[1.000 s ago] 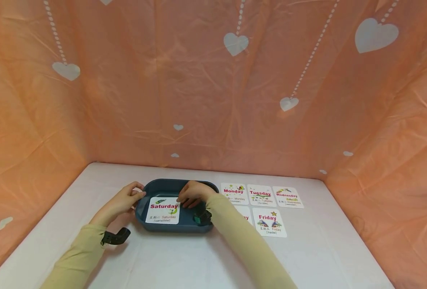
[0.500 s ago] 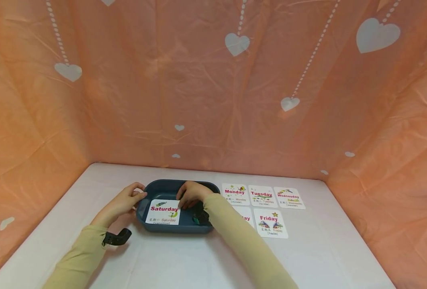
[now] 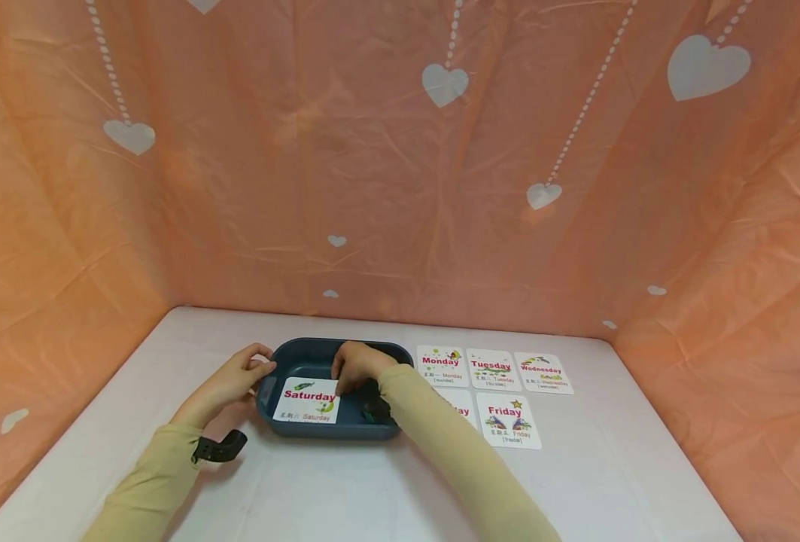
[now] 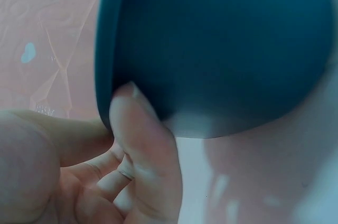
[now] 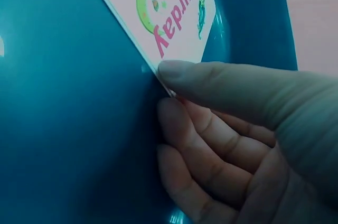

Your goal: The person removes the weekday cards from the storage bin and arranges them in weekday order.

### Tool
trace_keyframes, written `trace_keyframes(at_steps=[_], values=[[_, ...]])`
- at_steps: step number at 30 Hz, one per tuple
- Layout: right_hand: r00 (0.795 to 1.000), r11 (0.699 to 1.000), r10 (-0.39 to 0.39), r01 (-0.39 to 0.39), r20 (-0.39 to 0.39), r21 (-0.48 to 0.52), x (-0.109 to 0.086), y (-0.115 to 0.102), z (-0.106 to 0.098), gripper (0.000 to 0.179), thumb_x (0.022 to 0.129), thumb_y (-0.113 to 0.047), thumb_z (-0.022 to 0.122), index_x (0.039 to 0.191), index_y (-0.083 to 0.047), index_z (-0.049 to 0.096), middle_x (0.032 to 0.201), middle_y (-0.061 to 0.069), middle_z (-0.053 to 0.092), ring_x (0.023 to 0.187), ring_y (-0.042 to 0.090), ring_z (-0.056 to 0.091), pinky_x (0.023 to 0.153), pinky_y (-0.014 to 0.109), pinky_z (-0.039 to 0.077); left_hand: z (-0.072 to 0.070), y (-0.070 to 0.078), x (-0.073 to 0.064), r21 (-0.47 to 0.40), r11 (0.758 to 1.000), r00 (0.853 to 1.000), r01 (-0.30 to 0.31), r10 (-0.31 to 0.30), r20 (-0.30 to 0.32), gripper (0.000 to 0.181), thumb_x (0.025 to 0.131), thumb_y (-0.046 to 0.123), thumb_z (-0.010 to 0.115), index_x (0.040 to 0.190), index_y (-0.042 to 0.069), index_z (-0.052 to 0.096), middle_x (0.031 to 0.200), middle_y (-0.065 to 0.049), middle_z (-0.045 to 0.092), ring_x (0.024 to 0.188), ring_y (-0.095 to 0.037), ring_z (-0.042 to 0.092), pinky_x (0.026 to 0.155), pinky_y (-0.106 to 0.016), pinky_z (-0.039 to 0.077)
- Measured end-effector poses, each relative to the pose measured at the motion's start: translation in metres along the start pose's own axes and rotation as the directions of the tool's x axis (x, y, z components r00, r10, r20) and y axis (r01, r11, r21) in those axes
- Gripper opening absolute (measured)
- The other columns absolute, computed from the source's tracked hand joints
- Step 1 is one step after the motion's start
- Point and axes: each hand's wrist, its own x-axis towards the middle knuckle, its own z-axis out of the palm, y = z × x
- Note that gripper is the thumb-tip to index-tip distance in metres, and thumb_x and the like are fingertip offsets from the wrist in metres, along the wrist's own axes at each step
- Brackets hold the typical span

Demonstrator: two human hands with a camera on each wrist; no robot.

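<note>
A white flashcard printed "Saturday" [image 3: 306,400] lies within the dark blue oval tray [image 3: 287,432], over its left half. My right hand [image 3: 360,365] reaches into the tray and pinches the card's right-hand corner. Close up in the right wrist view, the thumb [image 5: 179,73] presses on the card's face with the forefinger behind it, the other fingers curled below. At the tray's left end my left hand [image 3: 235,374] holds the rim. One of its digits [image 4: 140,123] lies against the outer wall under the lip in the left wrist view.
Right of the tray, cards reading Monday [image 3: 442,366], Tuesday [image 3: 493,369] and Wednesday [image 3: 544,373] form a row. Below them lie the Friday card [image 3: 509,420] and another partly hidden by my right sleeve [image 3: 463,452]. An orange curtain with hearts [image 3: 372,188] encloses the white table [image 3: 318,489].
The Saturday card has sunk a little lower in the tray, its bottom edge now partly behind the near wall. My right hand has dipped slightly with it; the left hand keeps its place.
</note>
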Motion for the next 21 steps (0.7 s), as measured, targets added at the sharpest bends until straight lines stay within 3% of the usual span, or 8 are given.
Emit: trace_keyframes(at_steps=[12,21], values=[[0.999,1.0,-0.018,0.019,0.043,-0.013,-0.001,0.004,-0.006,0.016,0.074,-0.005,0.081,0.076,-0.007,0.065,0.067,0.001,0.061,0.058,0.012,0.055,0.056,0.024,0.046,0.001,-0.001,0.0,0.005,1.0,1.0,-0.002,0.002,-0.001,0.026,0.101,0.013,0.047,0.121,-0.002,0.039,0.074,-0.007,0.055,0.063,-0.018,0.054,0.052,-0.032,0.046],[0.992,0.993,-0.107,0.103,0.067,0.061,-0.007,0.006,-0.015,0.013,0.077,0.0,0.077,0.083,-0.002,0.066,0.067,-0.001,0.06,0.06,0.011,0.055,0.058,0.024,0.048,0.0,0.001,-0.001,0.012,1.0,1.0,-0.001,0.001,0.003,0.026,0.101,0.013,0.047,0.121,-0.002,0.039,0.073,-0.007,0.053,0.064,-0.019,0.053,0.053,-0.033,0.047]])
